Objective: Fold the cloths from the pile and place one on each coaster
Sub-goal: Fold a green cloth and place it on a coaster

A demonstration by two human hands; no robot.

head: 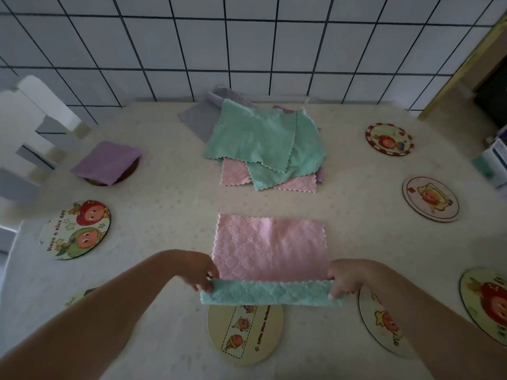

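A cloth (270, 248), pink on top and green underneath, lies spread in front of me. My left hand (204, 272) pinches its near left corner and my right hand (343, 278) pinches the near right corner. The near edge is turned up and shows a green strip. A pile of cloths (260, 144) in green, pink and grey sits at the middle back. A folded purple cloth (107, 161) covers a coaster (131, 171) at the left. Bare round coasters lie around: left (75, 230), near centre (245, 331), near right (384, 322).
More coasters lie at the right (430, 198), back right (389, 139) and far right edge (488, 303). A white chair (33, 124) stands at the table's left. A tiled wall (247, 45) rises behind the table (170, 209). Boxes (493, 160) sit at the right edge.
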